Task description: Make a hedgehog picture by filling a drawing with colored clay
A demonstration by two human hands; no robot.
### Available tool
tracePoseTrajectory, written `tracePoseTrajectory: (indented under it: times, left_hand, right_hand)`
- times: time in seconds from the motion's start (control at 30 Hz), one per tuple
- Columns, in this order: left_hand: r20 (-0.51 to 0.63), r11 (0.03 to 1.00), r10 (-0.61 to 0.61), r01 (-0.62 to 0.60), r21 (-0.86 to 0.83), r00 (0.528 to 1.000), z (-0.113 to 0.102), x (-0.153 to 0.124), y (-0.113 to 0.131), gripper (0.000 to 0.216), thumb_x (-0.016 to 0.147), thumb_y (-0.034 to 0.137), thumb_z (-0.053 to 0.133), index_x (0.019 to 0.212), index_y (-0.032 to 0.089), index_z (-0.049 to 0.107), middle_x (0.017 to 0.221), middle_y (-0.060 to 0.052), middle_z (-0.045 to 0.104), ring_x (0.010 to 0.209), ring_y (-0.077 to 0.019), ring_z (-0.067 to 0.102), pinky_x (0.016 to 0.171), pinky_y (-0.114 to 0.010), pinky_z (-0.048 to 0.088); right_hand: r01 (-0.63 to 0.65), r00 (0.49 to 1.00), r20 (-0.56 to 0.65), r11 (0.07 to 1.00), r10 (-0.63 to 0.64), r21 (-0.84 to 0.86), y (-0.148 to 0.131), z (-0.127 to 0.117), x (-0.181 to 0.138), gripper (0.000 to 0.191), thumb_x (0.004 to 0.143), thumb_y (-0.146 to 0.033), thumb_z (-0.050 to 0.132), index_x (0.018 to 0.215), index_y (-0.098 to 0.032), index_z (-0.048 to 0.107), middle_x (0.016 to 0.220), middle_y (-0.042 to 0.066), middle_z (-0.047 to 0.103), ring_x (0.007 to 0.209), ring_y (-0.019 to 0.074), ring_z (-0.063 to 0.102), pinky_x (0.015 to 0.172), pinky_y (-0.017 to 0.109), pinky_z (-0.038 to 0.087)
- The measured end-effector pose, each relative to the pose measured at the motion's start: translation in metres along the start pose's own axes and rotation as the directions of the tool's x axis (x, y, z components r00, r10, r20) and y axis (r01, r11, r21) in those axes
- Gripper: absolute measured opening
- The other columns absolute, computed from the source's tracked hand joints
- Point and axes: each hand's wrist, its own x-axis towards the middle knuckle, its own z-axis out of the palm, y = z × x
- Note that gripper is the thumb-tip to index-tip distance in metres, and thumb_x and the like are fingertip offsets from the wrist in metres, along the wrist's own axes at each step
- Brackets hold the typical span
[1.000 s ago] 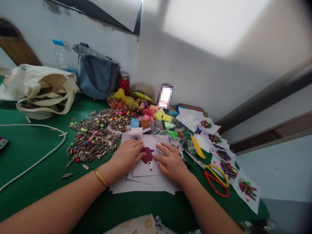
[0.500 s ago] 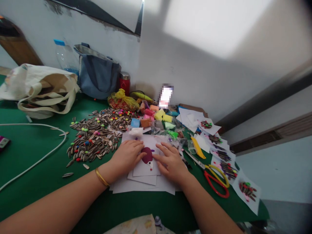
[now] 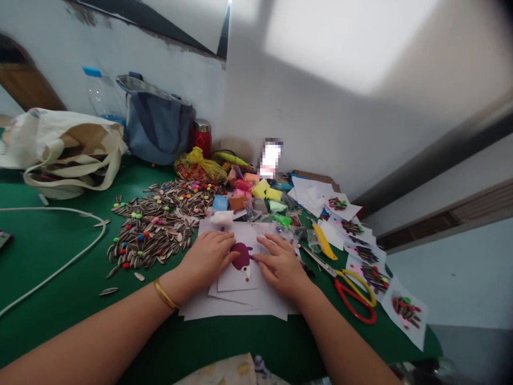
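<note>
A small white sheet of paper (image 3: 234, 283) lies on larger sheets in front of me. On it is a flat maroon clay shape (image 3: 241, 258) with a white pointed snout, a black eye and a red nose, like a hedgehog. Small purple clay bits (image 3: 250, 248) stick out at its right edge. My left hand (image 3: 210, 255) rests flat over the paper's left side, thumb at the maroon shape. My right hand (image 3: 281, 263) lies on the right side, fingers spread, its index fingertip by the lower purple bit.
Striped sunflower seeds (image 3: 156, 224) with coloured beads are heaped at the left. Behind the paper lie coloured clay packs (image 3: 239, 202). At the right are scissors (image 3: 352, 286), a yellow cutter (image 3: 324, 241) and finished seed pictures (image 3: 406, 310). A phone (image 3: 270, 159) leans on the wall.
My right index finger has shifted slightly off the shape's edge, and a second purple bit now shows at its tip. The left hand has stayed nearly still. The view has shifted slightly.
</note>
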Motion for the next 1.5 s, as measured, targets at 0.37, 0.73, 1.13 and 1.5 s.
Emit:
tracePoseTrajectory:
  times: [0.37,0.73,1.13,1.5]
  left_hand:
    - [0.01,1.0,0.0,0.0,0.001,1.0,-0.001,0.0,0.0,0.033,0.095,0.035,0.057,0.122,0.02,0.065,0.13,-0.01,0.067,0.121,-0.0298,0.059,0.103,-0.048,0.042]
    - [-0.001,1.0,0.001,-0.001,0.0,1.0,0.001,0.0,0.0,0.031,0.094,0.034,0.058,0.12,0.02,0.066,0.129,-0.01,0.067,0.12,-0.0305,0.06,0.102,-0.049,0.044]
    - [-0.005,1.0,-0.01,0.01,-0.026,1.0,0.0,0.0,0.001,0.032,0.094,0.036,0.057,0.121,0.02,0.066,0.129,-0.011,0.067,0.12,-0.0303,0.06,0.103,-0.049,0.043]
    - [-0.03,0.997,0.045,-0.047,-0.053,0.999,0.006,0.0,-0.005,0.032,0.094,0.034,0.057,0.122,0.021,0.064,0.13,-0.01,0.066,0.126,-0.0278,0.056,0.112,-0.048,0.035]
  right_hand:
    - [0.017,1.0,-0.018,0.999,-0.016,0.049,0.003,0.002,-0.001,0.026,0.086,-0.019,0.06,0.103,-0.029,0.077,0.138,0.003,0.06,0.135,0.0276,0.046,0.109,0.05,0.036]
    - [-0.142,0.99,0.055,0.941,0.131,0.306,-0.001,0.004,-0.005,0.039,0.089,-0.018,0.052,0.124,-0.022,0.068,0.146,0.008,0.053,0.143,0.0277,0.038,0.114,0.053,0.037]
    - [-0.191,0.98,-0.021,0.957,0.2,0.219,-0.011,0.003,0.002,0.048,0.086,-0.017,0.058,0.134,-0.023,0.053,0.111,0.006,0.072,0.113,0.0264,0.059,0.104,0.047,0.039]
    - [-0.115,0.983,-0.125,0.984,0.132,0.139,-0.007,0.006,0.013,0.024,0.093,-0.022,0.056,0.116,-0.021,0.064,0.097,0.007,0.071,0.099,0.0243,0.06,0.093,0.04,0.044]
